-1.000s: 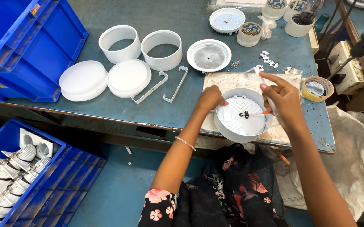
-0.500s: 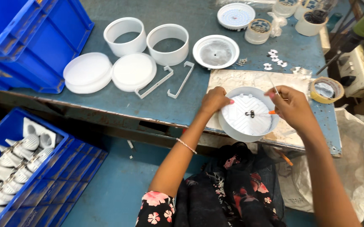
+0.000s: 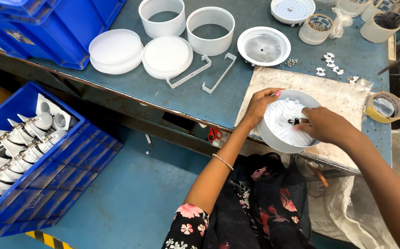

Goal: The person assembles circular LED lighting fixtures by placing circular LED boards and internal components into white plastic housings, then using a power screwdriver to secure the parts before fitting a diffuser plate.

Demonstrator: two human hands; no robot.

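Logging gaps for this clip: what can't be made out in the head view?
- Right hand: its fingertips cover the small dark part inside the white housing; what they hold can't be told.
- Left hand: grips the housing rim; fingers beyond the rim are hidden.
- Screws on the table: too small to count.
- Cups at the top edge: cut off.
- Blue crate below: cut by the left edge.

White housing [image 3: 280,127] with a small black part [image 3: 294,121] at its centre. Table [image 3: 117,85] blue-grey; mat [image 3: 329,92] off-white, mottled. Rings [image 3: 210,28], discs [image 3: 166,54] and brackets [image 3: 188,76] white. Crates [image 3: 66,27] bright blue. Tape roll [image 3: 384,107] yellow. Floor stripe [image 3: 47,240] yellow and black. Sleeve [image 3: 186,226] black with pink flowers.
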